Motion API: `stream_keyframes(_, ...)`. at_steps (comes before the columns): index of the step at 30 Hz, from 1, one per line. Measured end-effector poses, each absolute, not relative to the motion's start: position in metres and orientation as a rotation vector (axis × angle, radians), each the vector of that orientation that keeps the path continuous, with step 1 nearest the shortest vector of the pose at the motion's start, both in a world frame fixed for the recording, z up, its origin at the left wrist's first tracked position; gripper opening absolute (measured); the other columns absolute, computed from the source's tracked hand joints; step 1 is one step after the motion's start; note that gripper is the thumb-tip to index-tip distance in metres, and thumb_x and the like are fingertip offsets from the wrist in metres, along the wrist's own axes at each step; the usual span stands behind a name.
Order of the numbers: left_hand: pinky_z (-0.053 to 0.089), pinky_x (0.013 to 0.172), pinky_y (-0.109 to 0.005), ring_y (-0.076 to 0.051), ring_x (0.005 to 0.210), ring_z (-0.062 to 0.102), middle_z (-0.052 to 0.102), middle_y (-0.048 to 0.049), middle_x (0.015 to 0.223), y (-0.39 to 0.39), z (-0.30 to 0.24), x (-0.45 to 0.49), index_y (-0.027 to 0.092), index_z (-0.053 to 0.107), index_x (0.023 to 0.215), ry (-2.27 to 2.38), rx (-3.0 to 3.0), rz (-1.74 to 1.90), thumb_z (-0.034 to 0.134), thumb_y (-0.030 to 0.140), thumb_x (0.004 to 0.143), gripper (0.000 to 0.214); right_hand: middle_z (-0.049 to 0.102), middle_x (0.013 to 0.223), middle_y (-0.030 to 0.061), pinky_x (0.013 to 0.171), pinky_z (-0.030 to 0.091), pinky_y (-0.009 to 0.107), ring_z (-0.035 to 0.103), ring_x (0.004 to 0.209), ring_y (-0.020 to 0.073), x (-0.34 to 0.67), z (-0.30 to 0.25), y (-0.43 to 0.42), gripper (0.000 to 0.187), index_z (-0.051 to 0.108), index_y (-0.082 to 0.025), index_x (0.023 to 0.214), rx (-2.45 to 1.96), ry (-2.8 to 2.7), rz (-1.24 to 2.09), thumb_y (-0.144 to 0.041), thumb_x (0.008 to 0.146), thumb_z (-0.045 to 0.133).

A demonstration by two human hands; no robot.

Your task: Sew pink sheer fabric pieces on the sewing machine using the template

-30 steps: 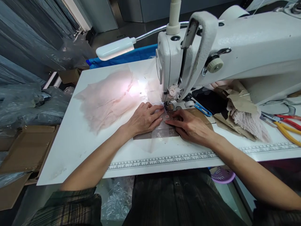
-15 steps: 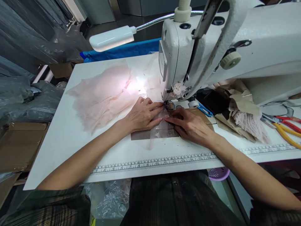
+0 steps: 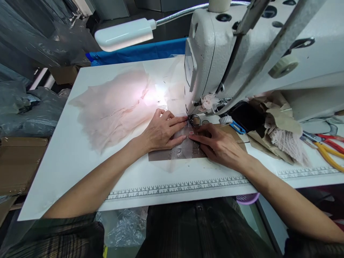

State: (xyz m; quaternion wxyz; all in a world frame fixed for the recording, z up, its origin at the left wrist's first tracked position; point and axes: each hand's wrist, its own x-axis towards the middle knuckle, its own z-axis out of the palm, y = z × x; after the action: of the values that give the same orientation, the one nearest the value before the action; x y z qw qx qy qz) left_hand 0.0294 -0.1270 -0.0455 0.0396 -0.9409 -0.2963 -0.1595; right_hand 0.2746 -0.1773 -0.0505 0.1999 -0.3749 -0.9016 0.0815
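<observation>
My left hand (image 3: 163, 132) lies on a strip of sheer pale fabric (image 3: 181, 149), its fingers stretched out towards the presser foot (image 3: 191, 119) of a white sewing machine (image 3: 202, 57). From the other side, my right hand (image 3: 221, 146) rests by the same strip, index finger extended beside a small pinkish-red mark (image 3: 191, 133). Both hands press from above, fingers apart. Beneath the strip is a shiny brown plate (image 3: 159, 155). The needle tip is too small to make out. A wide piece of gathered pale pink tulle (image 3: 107, 107) spreads over the table to the left.
A lamp (image 3: 125, 34) hangs over the white table (image 3: 59, 172), which has a printed ruler (image 3: 172, 189) near its front edge. To the right are a blue thread snipper (image 3: 237, 127), a black phone-like object (image 3: 248, 116), crumpled brown paper (image 3: 287, 123) and scissors (image 3: 329, 152).
The camera view has shifted slightly, so the machine looks larger and farther right. My hands and the fabric strip stay in nearly the same place.
</observation>
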Motion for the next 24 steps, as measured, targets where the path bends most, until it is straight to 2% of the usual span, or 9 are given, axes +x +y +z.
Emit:
stream_keyframes(14,0.036,0.081,-0.046,-0.027,0.095,0.052,0.06,-0.0077,0.132,-0.131,-0.045,0.031,0.018,0.062,0.123,-0.889,-2.845,-0.487,0.049,0.045,0.092,0.042,0.055,0.117,0.0141,0.082,0.056,0.041,0.06,0.099,0.0257,0.274,-0.053,-0.179,0.033,0.065,-0.02,0.122,-1.041,-2.477,0.249,-0.016,0.094,0.048)
stream_keyframes(24,0.036,0.086,-0.051,-0.028,0.097,0.054,0.059,-0.0102,0.134,-0.137,-0.04,0.035,0.019,0.06,0.126,-0.919,-2.823,-0.429,0.047,0.04,0.094,0.04,0.056,0.116,0.0117,0.081,0.057,0.04,0.06,0.099,0.0247,0.272,-0.051,-0.181,0.031,0.066,-0.025,0.12,-1.088,-2.457,0.287,-0.019,0.096,0.049)
